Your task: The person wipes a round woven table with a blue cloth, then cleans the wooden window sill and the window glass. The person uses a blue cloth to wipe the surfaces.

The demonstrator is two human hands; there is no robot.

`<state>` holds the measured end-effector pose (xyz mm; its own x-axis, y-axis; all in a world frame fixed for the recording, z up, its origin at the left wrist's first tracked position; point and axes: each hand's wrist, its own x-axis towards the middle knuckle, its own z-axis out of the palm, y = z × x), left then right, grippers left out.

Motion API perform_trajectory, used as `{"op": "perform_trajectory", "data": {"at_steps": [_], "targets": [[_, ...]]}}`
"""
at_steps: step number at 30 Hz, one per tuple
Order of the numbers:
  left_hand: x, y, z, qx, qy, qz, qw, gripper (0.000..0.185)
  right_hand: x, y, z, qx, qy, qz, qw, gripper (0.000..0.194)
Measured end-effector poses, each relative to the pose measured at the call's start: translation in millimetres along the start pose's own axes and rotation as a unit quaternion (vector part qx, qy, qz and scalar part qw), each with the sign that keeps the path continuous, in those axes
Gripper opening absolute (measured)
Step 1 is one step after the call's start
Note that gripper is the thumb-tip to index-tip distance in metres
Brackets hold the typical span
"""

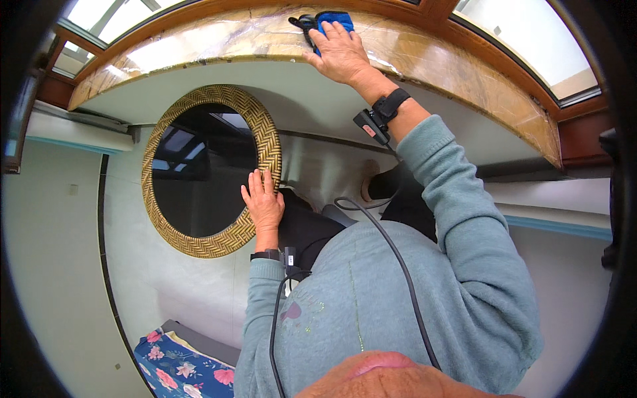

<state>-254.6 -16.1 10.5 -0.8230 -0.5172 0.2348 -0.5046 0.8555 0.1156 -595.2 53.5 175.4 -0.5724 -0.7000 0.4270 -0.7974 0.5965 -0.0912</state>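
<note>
My right hand (341,52) is spread over a folded blue cloth (334,19) with black parts, pressing it on the glossy marble window sill (418,49). The fingers lie on top of the cloth, apart and not closed round it. Lower down, my left hand (264,201) rests with its fingers apart on the edge of a round table (206,171). This table has a dark, reflective top and a woven tan rim.
Wood-framed windows (527,40) rise behind the sill. At the lower left is a flowered blue fabric (184,365) beside a grey edge. Black cables (398,253) run from the wrist devices across my body. A pale floor (169,283) surrounds the table.
</note>
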Motion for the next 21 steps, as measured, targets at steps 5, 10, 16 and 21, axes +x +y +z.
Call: {"op": "perform_trajectory", "data": {"at_steps": [5,10,16,21], "targets": [[-3.1,-2.7,0.4,-0.007,0.007,0.008,1.0,0.074,-30.9,34.0,-15.3,-0.011,0.02,-0.05,0.998,0.055],[-4.8,-5.0,4.5,-0.001,-0.009,0.023,1.0,0.076,-88.5,110.6,-43.9,-0.046,0.076,0.007,0.996,0.053],[-3.8,-7.1,7.8,0.025,-0.024,0.035,0.999,0.078,-180.2,214.5,-83.2,-0.131,0.189,0.085,0.969,0.046],[-2.8,-6.2,7.9,0.024,-0.025,0.041,0.999,0.078,-252.9,305.2,-113.6,-0.19,0.22,0.156,0.944,0.042]]}}
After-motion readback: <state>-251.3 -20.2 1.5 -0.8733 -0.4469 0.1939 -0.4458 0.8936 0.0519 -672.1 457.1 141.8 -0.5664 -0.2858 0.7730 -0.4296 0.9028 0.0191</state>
